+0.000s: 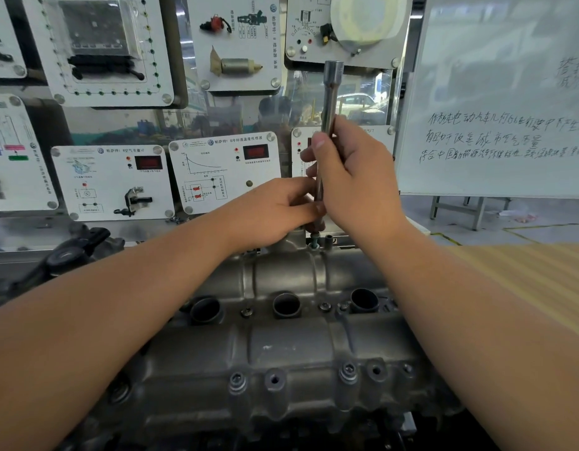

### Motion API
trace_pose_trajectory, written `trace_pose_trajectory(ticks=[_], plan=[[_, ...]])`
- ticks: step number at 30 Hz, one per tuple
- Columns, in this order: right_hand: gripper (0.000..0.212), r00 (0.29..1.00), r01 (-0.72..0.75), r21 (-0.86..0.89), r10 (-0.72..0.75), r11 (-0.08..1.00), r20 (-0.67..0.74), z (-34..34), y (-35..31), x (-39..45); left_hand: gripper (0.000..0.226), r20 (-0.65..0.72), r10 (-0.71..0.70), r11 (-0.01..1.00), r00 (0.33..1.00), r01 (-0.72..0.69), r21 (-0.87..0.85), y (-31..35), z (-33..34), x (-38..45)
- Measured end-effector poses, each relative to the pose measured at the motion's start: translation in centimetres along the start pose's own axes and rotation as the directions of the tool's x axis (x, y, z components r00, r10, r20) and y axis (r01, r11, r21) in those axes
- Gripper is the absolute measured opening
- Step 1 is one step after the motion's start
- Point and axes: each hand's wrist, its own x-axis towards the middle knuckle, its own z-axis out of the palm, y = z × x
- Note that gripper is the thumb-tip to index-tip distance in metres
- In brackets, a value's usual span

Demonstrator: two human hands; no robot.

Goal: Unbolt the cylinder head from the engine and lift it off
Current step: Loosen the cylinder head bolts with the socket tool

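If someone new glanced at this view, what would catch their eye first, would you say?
Probably the long socket wrench standing upright at centre, gripped by the right hand, with the left hand pinching its lower end. Below lies the grey cylinder head, three dark round wells along its middle; training panels fill the wall behind.

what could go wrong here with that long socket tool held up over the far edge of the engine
1. The socket tool stands tall, and the right hand grips only its middle; it may tip off the bolt under it.
2. The left hand has its fingertips at the tool's lower end, so a slip could pinch them.
3. Open round holes sit in the cylinder head; a loose bolt might drop in.
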Motion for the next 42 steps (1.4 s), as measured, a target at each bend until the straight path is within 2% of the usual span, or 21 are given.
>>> trace_pose_trajectory(ticks=[5, 8, 11, 13, 16, 19, 23, 26, 29, 33, 40, 42], plan=[[0.036, 1.0, -0.018, 0.069, 0.018, 0.997, -0.001, 0.25, -0.04, -0.28, 0.018, -0.016, 0.015, 0.997, 1.0, -0.014, 0.071, 0.06, -0.07, 0.13], [0.028, 0.998, 0.04, 0.031, -0.039, 0.999, -0.042, 0.23, -0.25, -0.27, 0.023, -0.012, 0.014, 0.995, 1.0, -0.013, 0.094, 0.14, 0.04, 0.12], [0.014, 0.996, 0.078, -0.017, -0.078, 0.997, -0.052, 0.12, -0.3, -0.26, 0.02, -0.017, 0.013, 0.999, 1.0, -0.012, 0.029, -0.07, 0.06, 0.09], [0.02, 0.999, 0.038, -0.002, -0.038, 0.999, -0.018, 0.03, -0.2, -0.19, 0.023, -0.007, -0.006, 1.0, 1.0, 0.006, -0.019, -0.21, -0.01, 0.11], [0.023, 1.0, 0.006, 0.042, -0.007, 0.999, 0.008, 0.08, -0.26, -0.22, 0.017, -0.001, 0.005, 1.0, 1.0, -0.005, 0.006, -0.34, -0.08, 0.14], [0.043, 1.0, -0.001, 0.062, 0.002, 0.998, -0.01, 0.21, -0.21, -0.28, 0.017, -0.01, 0.016, 0.999, 1.0, -0.015, 0.036, -0.27, -0.04, 0.25], [0.019, 0.993, 0.076, -0.016, -0.077, 0.997, -0.089, 0.17, -0.26, -0.23, 0.021, -0.004, 0.019, 0.997, 1.0, -0.019, 0.07, -0.13, 0.07, 0.25], [0.029, 0.997, 0.057, -0.028, -0.058, 0.998, -0.042, 0.13, 0.04, -0.1, 0.022, 0.001, -0.002, 0.999, 1.0, 0.002, 0.037, -0.11, -0.01, 0.16], [0.026, 1.0, 0.019, 0.002, -0.019, 1.0, 0.021, -0.02, -0.05, -0.03, 0.019, 0.018, 0.019, 0.999, 1.0, -0.02, 0.039, -0.2, -0.08, 0.16], [0.047, 0.999, 0.006, 0.054, -0.009, 0.999, 0.045, 0.09, -0.26, -0.23, 0.017, -0.001, 0.031, 0.996, 1.0, -0.031, 0.08, -0.39, -0.04, 0.44], [0.015, 0.997, 0.073, -0.02, -0.073, 0.997, -0.039, 0.25, 0.0, -0.17, 0.011, -0.005, 0.035, 0.997, 0.999, -0.034, 0.076, -0.26, 0.1, 0.25], [0.02, 0.999, 0.04, 0.003, -0.04, 0.999, -0.006, 0.22, -0.1, -0.15, 0.019, -0.007, 0.013, 0.999, 1.0, -0.013, 0.048, -0.05, 0.04, 0.2]])
